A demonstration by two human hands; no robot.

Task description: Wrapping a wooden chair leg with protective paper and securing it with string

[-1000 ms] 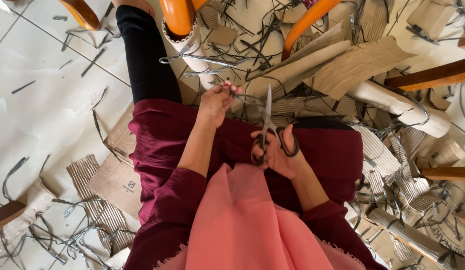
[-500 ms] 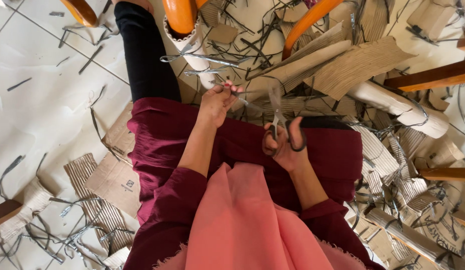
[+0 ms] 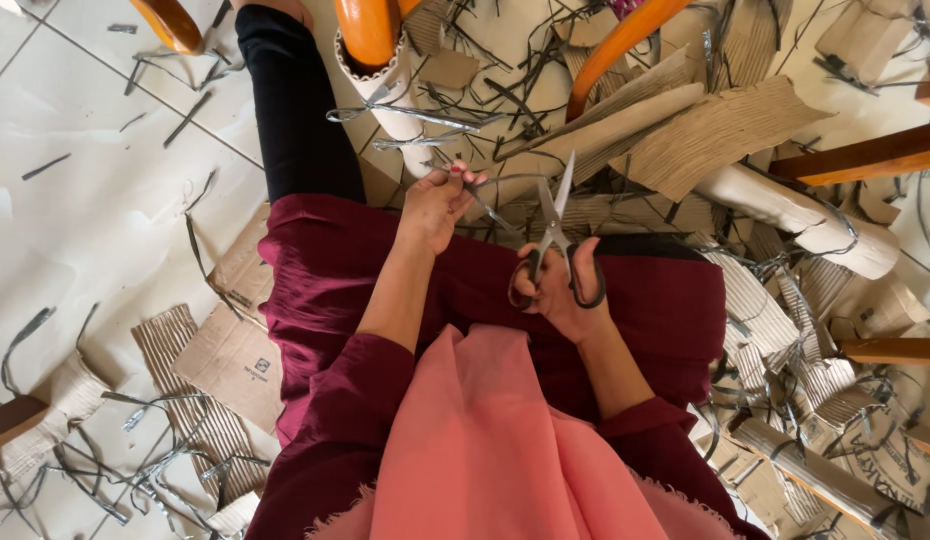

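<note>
**Scissors and a thin strip held above the lap**

The right hand (image 3: 565, 295) has its fingers through the black handles of a pair of scissors (image 3: 553, 235), gripping them with the blades pointing up and away from the body, the two blades slightly parted. The left hand (image 3: 437, 205) is raised just to the left of the blades, its fingertips pinched together on a thin grey strip (image 3: 495, 195) that runs across toward the scissor blades. Whether the strip sits between the blades or just beside them cannot be told. Both hands hover over the person's lap, which is covered by a dark red garment (image 3: 325, 270), with a pink cloth (image 3: 485, 450) draped nearer the camera. One leg in black (image 3: 290, 110) stretches out onto the pale tiled floor (image 3: 85, 180). Ahead of the hands lies a heap of corrugated cardboard sheets (image 3: 725, 130) and rolled cardboard tubes (image 3: 795, 210), tangled with many more cut strips. A flat cardboard piece (image 3: 230, 360) rests on the floor beside the left elbow, and orange chair legs (image 3: 370, 30) stand near the top
</note>
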